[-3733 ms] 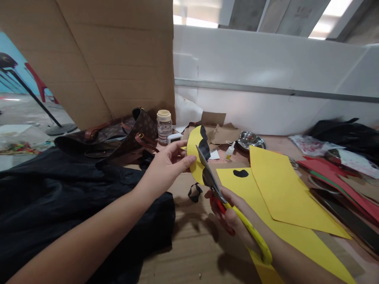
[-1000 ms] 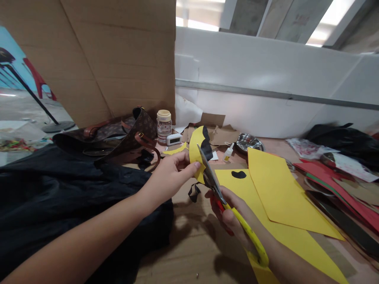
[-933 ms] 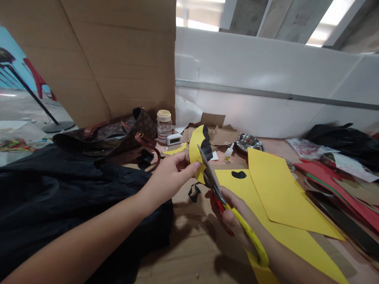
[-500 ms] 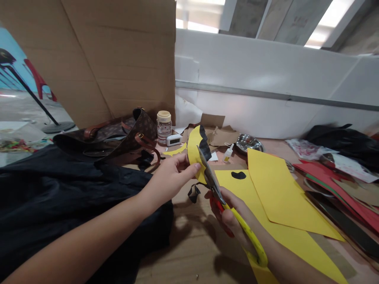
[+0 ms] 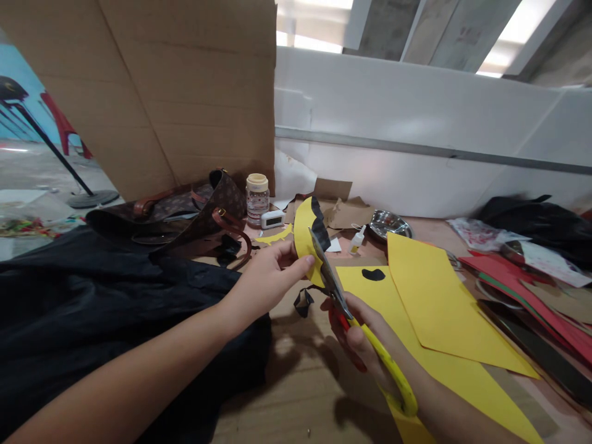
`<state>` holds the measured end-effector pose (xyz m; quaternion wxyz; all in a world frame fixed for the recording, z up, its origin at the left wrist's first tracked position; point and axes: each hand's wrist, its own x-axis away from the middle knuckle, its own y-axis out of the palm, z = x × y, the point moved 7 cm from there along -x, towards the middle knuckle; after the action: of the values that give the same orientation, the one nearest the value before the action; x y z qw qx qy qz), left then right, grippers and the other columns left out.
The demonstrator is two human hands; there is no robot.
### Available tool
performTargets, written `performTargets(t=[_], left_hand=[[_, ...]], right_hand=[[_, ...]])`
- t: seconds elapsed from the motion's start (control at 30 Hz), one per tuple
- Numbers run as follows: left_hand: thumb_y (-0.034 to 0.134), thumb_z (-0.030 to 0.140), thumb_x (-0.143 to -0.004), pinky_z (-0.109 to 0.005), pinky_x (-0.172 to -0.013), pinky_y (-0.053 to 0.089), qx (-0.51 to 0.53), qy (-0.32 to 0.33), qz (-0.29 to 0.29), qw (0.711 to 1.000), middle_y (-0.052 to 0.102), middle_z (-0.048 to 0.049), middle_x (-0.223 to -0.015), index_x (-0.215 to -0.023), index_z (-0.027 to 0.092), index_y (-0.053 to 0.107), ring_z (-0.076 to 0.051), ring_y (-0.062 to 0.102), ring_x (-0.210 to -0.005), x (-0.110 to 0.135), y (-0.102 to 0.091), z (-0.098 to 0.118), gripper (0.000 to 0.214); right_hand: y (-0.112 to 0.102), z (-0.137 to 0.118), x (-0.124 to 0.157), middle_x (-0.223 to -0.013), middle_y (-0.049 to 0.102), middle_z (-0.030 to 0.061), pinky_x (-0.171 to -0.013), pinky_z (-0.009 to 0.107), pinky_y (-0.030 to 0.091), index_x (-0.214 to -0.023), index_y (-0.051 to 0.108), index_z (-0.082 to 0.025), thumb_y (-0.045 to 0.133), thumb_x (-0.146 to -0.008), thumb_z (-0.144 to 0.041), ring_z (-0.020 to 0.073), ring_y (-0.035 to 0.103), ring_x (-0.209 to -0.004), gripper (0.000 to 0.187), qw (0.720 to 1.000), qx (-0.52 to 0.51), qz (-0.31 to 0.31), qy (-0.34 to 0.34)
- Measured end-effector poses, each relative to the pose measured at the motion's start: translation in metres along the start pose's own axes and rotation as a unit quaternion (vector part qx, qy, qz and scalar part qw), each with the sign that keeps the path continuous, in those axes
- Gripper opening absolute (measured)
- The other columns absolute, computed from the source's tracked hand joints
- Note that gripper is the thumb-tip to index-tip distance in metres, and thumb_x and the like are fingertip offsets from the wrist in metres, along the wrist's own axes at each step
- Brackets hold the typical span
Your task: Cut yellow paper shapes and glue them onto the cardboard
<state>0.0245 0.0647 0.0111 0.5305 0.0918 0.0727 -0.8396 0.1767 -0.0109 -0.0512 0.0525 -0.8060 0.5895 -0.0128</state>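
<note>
My left hand (image 5: 272,271) pinches a curved piece of yellow paper (image 5: 304,223) between thumb and fingers, holding it above the work surface. Along its right side runs a black paper layer (image 5: 319,216) with a scalloped edge. My right hand (image 5: 370,327) is closed round scissors (image 5: 337,295) with yellow and red handles. Their blades point up and away, lying against the lower part of the paper piece. A small black scrap (image 5: 303,303) is below the blades. Under and beside my right hand lie yellow sheets (image 5: 444,302), one with a black bean-shaped cutout (image 5: 373,274) on it.
Dark cloth (image 5: 115,327) and a brown patterned bag (image 5: 185,216) lie at left. Behind stand a jar (image 5: 257,200), a small white digital device (image 5: 272,219), a glue bottle (image 5: 357,240) and a metal bowl (image 5: 390,225). Red sheets (image 5: 522,290) are at right. A cardboard panel (image 5: 185,80) rises behind.
Almost nothing differs. The whole view has shifted very slightly, while both hands, the paper piece and the scissors keep the same arrangement.
</note>
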Motion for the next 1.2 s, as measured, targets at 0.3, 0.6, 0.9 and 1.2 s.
performTargets(t=[0.3,0.6,0.9,1.2], left_hand=[[0.062,0.053,-0.093,-0.027,-0.076,0.055,-0.023,0.012,0.030,0.999,0.069,-0.0032,-0.087,-0.090,0.017,0.069,-0.017,0.064,-0.081,-0.0016,-0.0038,0.0014,0.037],[0.057,0.049,-0.095,-0.027,-0.072,0.049,-0.090,0.023,0.042,0.995,0.065,-0.0027,-0.085,-0.091,0.017,0.068,-0.017,0.059,-0.079,0.0008,-0.0064,0.0011,0.034],[0.057,0.047,-0.094,-0.026,-0.071,0.048,-0.090,0.033,0.059,0.994,0.065,-0.0027,-0.085,-0.091,0.017,0.067,-0.017,0.058,-0.080,0.0029,-0.0045,0.0051,0.031],[0.057,0.044,-0.095,-0.025,-0.068,0.047,-0.096,0.045,0.063,0.992,0.063,-0.0015,-0.082,-0.089,0.016,0.066,-0.015,0.055,-0.076,0.0029,-0.0053,0.0054,0.030]], right_hand=[[0.0003,0.0031,-0.0012,-0.064,0.041,-0.0061,-0.053,0.026,0.023,-0.116,0.060,-0.017,0.059,-0.077,-0.087,0.0097,0.029,-0.055,0.080,1.000,0.006,0.003,-0.011],[0.0023,-0.0019,0.0007,-0.068,0.041,-0.0063,-0.051,0.026,0.022,-0.118,0.060,-0.017,0.059,-0.080,-0.085,0.0079,0.026,-0.053,0.078,1.000,0.003,-0.004,-0.006],[0.0012,-0.0006,0.0012,-0.070,0.043,-0.0053,-0.050,0.025,0.019,-0.118,0.060,-0.018,0.061,-0.077,-0.085,0.0076,0.027,-0.052,0.078,1.000,0.001,-0.005,0.011],[0.0026,0.0047,0.0020,-0.064,0.040,-0.0074,-0.052,0.025,0.024,-0.119,0.059,-0.018,0.066,-0.073,-0.085,0.0079,0.026,-0.052,0.081,0.999,-0.038,0.000,0.032]])
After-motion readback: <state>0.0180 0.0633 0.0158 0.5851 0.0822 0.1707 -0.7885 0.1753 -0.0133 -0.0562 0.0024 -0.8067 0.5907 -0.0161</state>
